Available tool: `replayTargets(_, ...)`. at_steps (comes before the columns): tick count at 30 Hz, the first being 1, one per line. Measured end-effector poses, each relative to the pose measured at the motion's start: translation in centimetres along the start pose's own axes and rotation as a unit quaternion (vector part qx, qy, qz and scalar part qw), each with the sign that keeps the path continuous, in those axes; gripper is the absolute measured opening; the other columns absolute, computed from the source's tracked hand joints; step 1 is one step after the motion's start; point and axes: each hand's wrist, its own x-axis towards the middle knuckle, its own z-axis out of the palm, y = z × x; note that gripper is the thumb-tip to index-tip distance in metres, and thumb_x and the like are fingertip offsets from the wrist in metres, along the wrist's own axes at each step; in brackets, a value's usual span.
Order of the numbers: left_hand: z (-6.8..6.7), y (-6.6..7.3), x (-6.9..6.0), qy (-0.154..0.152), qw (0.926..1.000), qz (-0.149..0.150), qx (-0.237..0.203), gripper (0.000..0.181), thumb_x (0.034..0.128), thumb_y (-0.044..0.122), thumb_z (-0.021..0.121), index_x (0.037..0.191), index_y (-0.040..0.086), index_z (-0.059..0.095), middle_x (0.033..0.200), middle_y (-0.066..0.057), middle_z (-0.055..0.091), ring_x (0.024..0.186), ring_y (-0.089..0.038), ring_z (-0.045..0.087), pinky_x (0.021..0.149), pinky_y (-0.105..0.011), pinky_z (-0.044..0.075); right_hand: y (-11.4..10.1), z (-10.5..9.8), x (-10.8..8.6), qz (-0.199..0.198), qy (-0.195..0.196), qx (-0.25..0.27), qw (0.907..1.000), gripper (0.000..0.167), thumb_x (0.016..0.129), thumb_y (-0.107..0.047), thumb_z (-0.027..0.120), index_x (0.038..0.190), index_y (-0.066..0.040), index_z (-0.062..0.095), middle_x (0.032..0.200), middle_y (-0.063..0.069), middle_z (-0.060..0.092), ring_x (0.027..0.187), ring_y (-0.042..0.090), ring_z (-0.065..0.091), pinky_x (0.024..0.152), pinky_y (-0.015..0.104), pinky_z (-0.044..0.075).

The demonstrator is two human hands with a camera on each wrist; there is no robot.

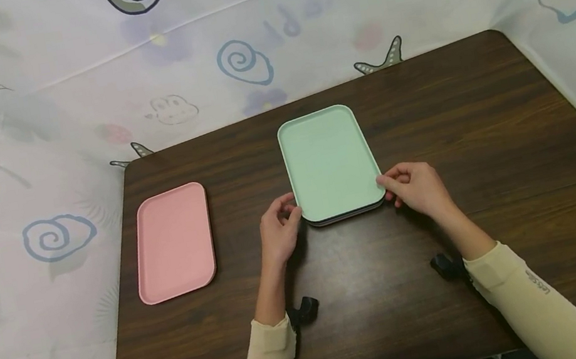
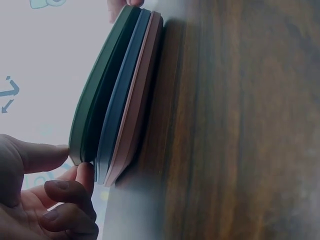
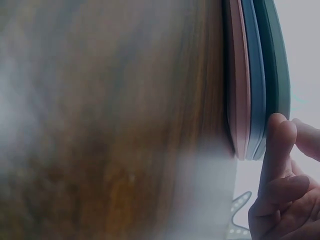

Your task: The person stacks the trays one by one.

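A mint-green tray [image 1: 331, 163] tops a small stack on the dark wooden table. Beneath it, the left wrist view shows a blue tray [image 2: 118, 97] and a pink tray [image 2: 137, 97] at the bottom. My left hand [image 1: 279, 231] pinches the green tray's near left corner between thumb and finger. At the near right corner, my right hand [image 1: 418, 188] pinches the same tray's rim. A dark gap separates the green tray from the blue one at the near side, so it sits slightly raised. The lower two lie close together.
Another pink tray [image 1: 175, 243] lies flat to the left of the stack, apart from it. The brown table [image 1: 490, 158] ends at a patterned cloth backdrop [image 1: 297, 32] behind and on both sides. Black camera mounts [image 1: 305, 311] project from the wrists.
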Motion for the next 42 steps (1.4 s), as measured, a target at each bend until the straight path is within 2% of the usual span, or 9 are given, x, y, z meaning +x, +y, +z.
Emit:
replayTargets(8, -0.2, 0.3, -1.8, -0.016, 0.9998, 0.000, 0.008, 0.036, 0.0911, 0.010, 0.069, 0.127, 0.008, 0.064, 0.094, -0.008, 0.065, 0.044, -0.007, 0.039, 0.044, -0.023, 0.035, -0.2, 0.0, -1.3, 0.011, -0.023, -0.008, 0.9997, 0.045, 0.095, -0.039, 0.065, 0.123, -0.004, 0.064, 0.079, 0.009, 0.073, 0.061, 0.025, 0.066, 0.060, 0.030, 0.047)
replayTargets(12, -0.4, 0.3, -3.0, -0.028, 0.9996, 0.001, -0.007, 0.037, 0.0914, 0.010, 0.068, 0.128, 0.008, 0.063, 0.096, -0.009, 0.065, 0.044, -0.006, 0.040, 0.044, -0.023, 0.035, -0.3, 0.3, -2.0, 0.010, -0.012, -0.007, 0.9999, 0.050, 0.095, -0.039, 0.065, 0.132, -0.005, 0.059, 0.080, 0.008, 0.073, 0.061, 0.025, 0.065, 0.060, 0.029, 0.044)
replayTargets(16, -0.9, 0.0, -4.9, -0.043, 0.9984, 0.000, -0.038, 0.034, 0.0929, 0.009, 0.067, 0.127, 0.005, 0.064, 0.098, -0.013, 0.065, 0.044, -0.007, 0.036, 0.043, -0.022, 0.032, -0.7, 0.6, -2.8, 0.002, 0.013, 0.009, 0.9999, 0.050, 0.094, -0.039, 0.065, 0.132, -0.008, 0.059, 0.079, 0.009, 0.072, 0.059, 0.028, 0.064, 0.052, 0.030, 0.040)
replayTargets(22, -2.3, -1.2, -8.2, -0.059, 0.9964, -0.041, -0.044, 0.033, 0.0949, 0.010, 0.065, 0.127, 0.003, 0.063, 0.100, -0.012, 0.064, 0.045, -0.008, 0.034, 0.043, -0.022, 0.030, -2.2, 1.4, -3.7, -0.021, 0.023, 0.067, 0.9973, 0.041, 0.093, -0.034, 0.068, 0.124, -0.007, 0.065, 0.077, 0.012, 0.071, 0.057, 0.034, 0.063, 0.046, 0.028, 0.040)
replayTargets(27, -4.3, -2.2, -10.8, -0.050, 0.9970, -0.056, -0.022, 0.029, 0.0954, 0.013, 0.065, 0.124, 0.009, 0.066, 0.096, -0.006, 0.063, 0.046, -0.006, 0.033, 0.043, -0.022, 0.030, -4.1, 3.3, -4.4, -0.051, -0.046, 0.096, 0.9930, 0.029, 0.094, -0.026, 0.069, 0.110, -0.002, 0.071, 0.077, 0.016, 0.070, 0.053, 0.030, 0.061, 0.047, 0.028, 0.046)
replayTargets(31, -6.3, -2.8, -11.8, -0.031, 0.9981, -0.052, -0.008, 0.028, 0.0958, 0.015, 0.065, 0.123, 0.011, 0.067, 0.095, -0.006, 0.065, 0.046, -0.008, 0.034, 0.044, -0.024, 0.031, -5.8, 5.6, -4.8, -0.078, -0.134, 0.064, 0.9859, 0.022, 0.094, -0.026, 0.068, 0.105, -0.009, 0.073, 0.076, 0.011, 0.070, 0.055, 0.027, 0.063, 0.050, 0.031, 0.049)
replayTargets(36, -8.4, -3.6, -12.8, 0.011, 0.9968, -0.077, 0.017, 0.028, 0.0957, 0.017, 0.066, 0.123, 0.011, 0.067, 0.097, -0.008, 0.065, 0.048, -0.009, 0.036, 0.046, -0.024, 0.033, -7.5, 9.3, -5.3, -0.127, -0.223, -0.002, 0.9664, 0.026, 0.094, -0.026, 0.068, 0.114, -0.011, 0.071, 0.076, 0.002, 0.070, 0.055, 0.021, 0.064, 0.053, 0.030, 0.048)
replayTargets(39, -9.4, -4.2, -13.6, 0.033, 0.9942, -0.098, 0.031, 0.029, 0.0955, 0.015, 0.066, 0.124, 0.011, 0.067, 0.097, -0.008, 0.065, 0.049, -0.009, 0.038, 0.047, -0.024, 0.034, -8.3, 11.5, -5.5, -0.152, -0.255, -0.029, 0.9546, 0.031, 0.094, -0.027, 0.068, 0.120, -0.010, 0.069, 0.074, -0.002, 0.070, 0.054, 0.012, 0.061, 0.059, 0.027, 0.047)
replayTargets(42, -10.3, -5.0, -14.3, 0.055, 0.9911, -0.109, 0.052, 0.028, 0.0952, 0.014, 0.066, 0.123, 0.010, 0.067, 0.095, -0.009, 0.066, 0.050, -0.009, 0.039, 0.048, -0.024, 0.035, -9.0, 13.6, -5.5, -0.161, -0.278, -0.034, 0.9464, 0.035, 0.094, -0.029, 0.068, 0.123, -0.009, 0.067, 0.072, -0.002, 0.069, 0.052, 0.009, 0.060, 0.063, 0.026, 0.047)
